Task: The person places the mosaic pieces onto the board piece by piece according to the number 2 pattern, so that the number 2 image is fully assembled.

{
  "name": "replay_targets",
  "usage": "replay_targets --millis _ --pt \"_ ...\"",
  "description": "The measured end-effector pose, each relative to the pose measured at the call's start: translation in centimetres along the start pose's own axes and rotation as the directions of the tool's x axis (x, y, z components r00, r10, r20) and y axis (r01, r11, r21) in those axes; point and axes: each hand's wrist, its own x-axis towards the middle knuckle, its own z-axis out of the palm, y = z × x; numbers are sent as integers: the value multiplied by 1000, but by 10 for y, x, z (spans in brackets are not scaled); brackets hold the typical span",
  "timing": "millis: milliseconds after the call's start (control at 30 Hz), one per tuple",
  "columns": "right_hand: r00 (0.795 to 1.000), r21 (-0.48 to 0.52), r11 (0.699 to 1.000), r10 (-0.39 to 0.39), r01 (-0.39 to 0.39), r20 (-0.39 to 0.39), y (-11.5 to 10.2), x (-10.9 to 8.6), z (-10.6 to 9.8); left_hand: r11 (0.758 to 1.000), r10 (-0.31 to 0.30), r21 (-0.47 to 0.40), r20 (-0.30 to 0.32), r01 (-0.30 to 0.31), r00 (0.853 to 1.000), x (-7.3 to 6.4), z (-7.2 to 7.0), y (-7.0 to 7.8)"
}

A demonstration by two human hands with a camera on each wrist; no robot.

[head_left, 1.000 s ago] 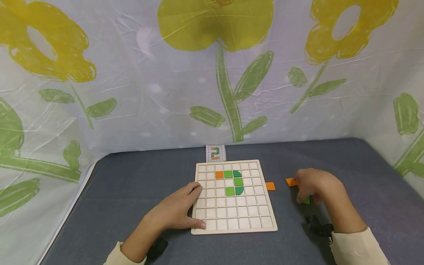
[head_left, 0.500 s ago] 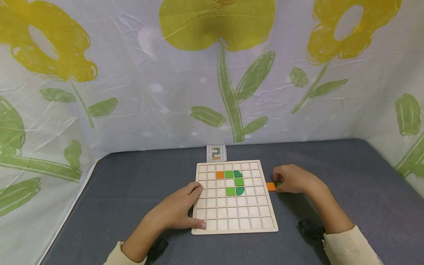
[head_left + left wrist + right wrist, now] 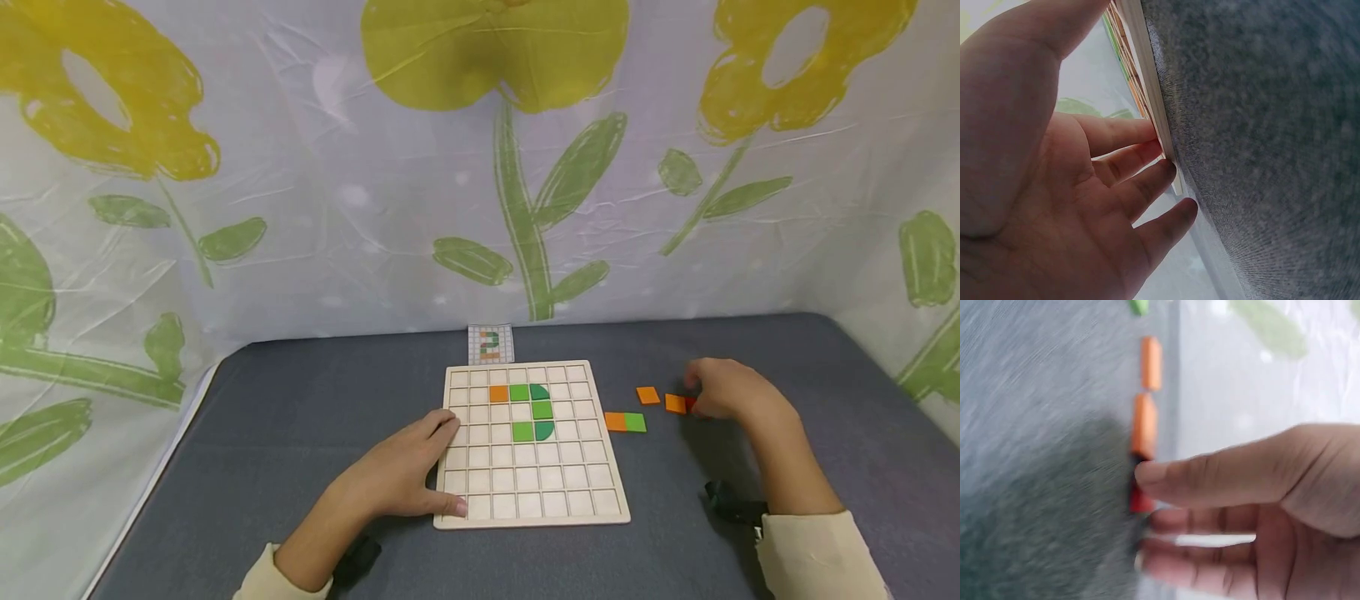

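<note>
A pale wooden grid board (image 3: 525,483) lies flat on the table, with orange, light green and dark green tiles (image 3: 542,410) set in its upper cells. My left hand (image 3: 408,467) rests at the board's left side, thumb over the lower left corner. In the left wrist view its extended fingertips touch the board's edge (image 3: 1160,119). Off to the right, my right hand (image 3: 738,396) is at a red tile (image 3: 1141,500), thumb on one side and fingers on the other; the tile is partly hidden. Two orange tiles (image 3: 648,395) lie just left of that hand.
A small pattern card (image 3: 491,344) lies behind the board's far edge, showing a coloured figure on a grid. Beside the board's right edge, an orange tile (image 3: 615,422) and a light green tile (image 3: 634,422) sit side by side. A flower-printed cloth (image 3: 337,208) hangs behind the dark table.
My right hand brought a green tile beside the orange one at the board's right edge, let it go, then moved right to the red tile. My left hand has stayed on the board.
</note>
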Motion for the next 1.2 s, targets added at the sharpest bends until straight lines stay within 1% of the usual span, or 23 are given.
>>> replay_targets --millis 67,133,267,367,433,500,600,700,833,900,1067,1200 --pt "1000 27 999 -22 21 11 5 3 2 1000 0 -1 -1 0 1000 0 0 0" --pt "999 58 997 -43 43 4 7 6 4 1000 -1 -2 -1 0 1000 0 0 0" --pt "998 158 986 -59 54 27 5 10 8 1000 -5 -10 0 5 1000 0 0 -1" --pt "996 205 977 -79 67 48 4 11 10 1000 -1 -10 -1 1 1000 0 1 -1" --pt "994 206 974 -100 90 39 4 10 10 1000 5 -6 -3 -5 1000 0 1 -1" --pt "991 196 973 -130 125 13 5 9 9 1000 8 -5 -3 -8 1000 0 1 -1" --pt "988 204 967 -154 154 -16 6 7 6 1000 7 -5 -2 -7 1000 0 1 -1" --pt "989 257 955 -149 146 -8 5 6 3 1000 7 -3 -2 -7 1000 0 1 -1" --pt "990 347 929 -138 125 13 5 5 1 1000 7 1 -2 -7 1000 0 1 -1" --pt "990 364 922 -144 136 -6 5 4 1 1000 5 0 -2 -5 1000 0 1 -1" --pt "986 357 919 -143 165 -88 3 4 -1 1000 3 -1 -2 -3 1000 0 0 0" --pt "988 404 902 -116 148 -104 -2 4 -1 1000 4 1 1 -4 1000 0 0 0"
